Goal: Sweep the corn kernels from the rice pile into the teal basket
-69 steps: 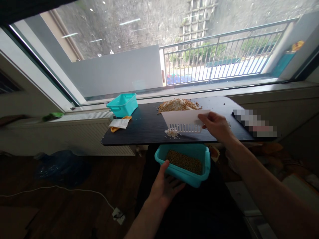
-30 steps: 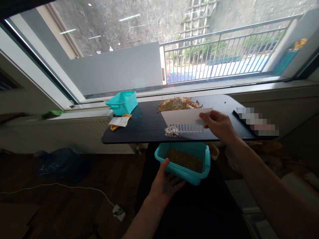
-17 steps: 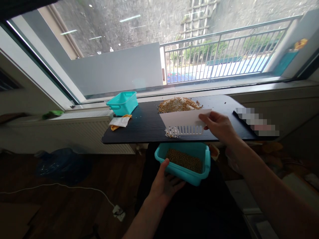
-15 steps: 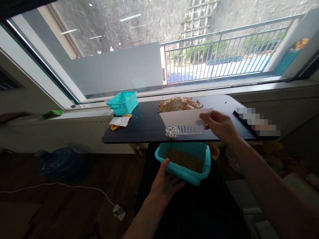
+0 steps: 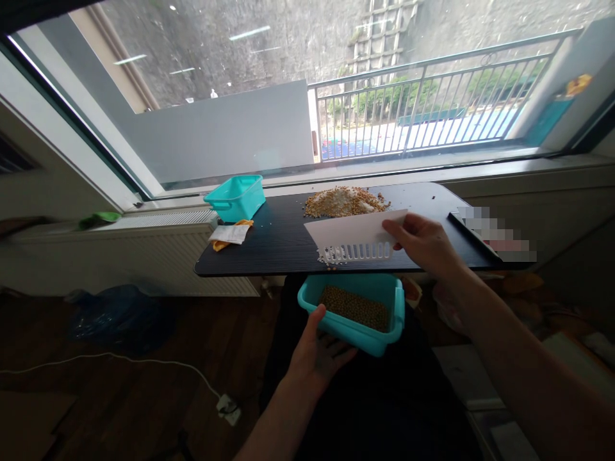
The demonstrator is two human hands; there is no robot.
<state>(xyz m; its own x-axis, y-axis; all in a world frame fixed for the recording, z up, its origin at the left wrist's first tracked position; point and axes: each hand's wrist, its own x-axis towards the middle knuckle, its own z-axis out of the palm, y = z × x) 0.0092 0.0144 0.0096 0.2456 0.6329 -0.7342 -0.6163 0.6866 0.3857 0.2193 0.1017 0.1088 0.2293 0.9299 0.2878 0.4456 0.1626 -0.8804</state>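
Observation:
My right hand (image 5: 423,245) pinches the right end of a white slotted plastic scraper (image 5: 353,237), which stands on edge on the black tabletop (image 5: 273,240) near its front edge. A few white and yellow grains (image 5: 329,259) lie at the scraper's left foot. My left hand (image 5: 314,358) supports a teal plastic bin (image 5: 355,312) from below, thumb on its near rim, just under the table edge. The bin holds brownish-green beans (image 5: 355,307). A heap of mixed yellow and white grains (image 5: 343,200) lies at the back of the table.
A second teal bin (image 5: 235,197) stands at the table's back left, with a white and orange packet (image 5: 230,233) in front of it. A blurred-out object (image 5: 494,235) lies at the right. A white radiator (image 5: 144,253) and a white cable (image 5: 120,362) are to the left.
The scraper has slid a little toward the table's front edge, taking the small cluster of grains with it. The teal bin and my left hand stay almost still.

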